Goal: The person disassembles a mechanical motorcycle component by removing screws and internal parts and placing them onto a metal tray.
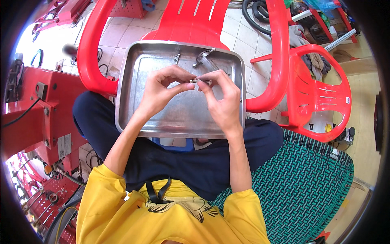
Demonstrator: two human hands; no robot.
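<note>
Both my hands meet over a metal tray (142, 65) resting on a red chair in front of me. Between my fingertips is a small metal fitting (194, 81), brass-toned and partly hidden. My left hand (167, 84) pinches its left end with thumb and forefinger. At the other end, the thumb and fingers of my right hand (219, 91) close on it. Beyond my hands in the tray lie a small bolt-like metal part (176, 57) and a larger silver metal bracket (208, 61).
The red plastic chair (191, 24) has arms rising on both sides of the tray. A second red chair (317, 97) stands at the right, beside a green woven seat (284, 179). Red machinery (44, 114) fills the left. A black hose (256, 18) lies on the tiled floor beyond.
</note>
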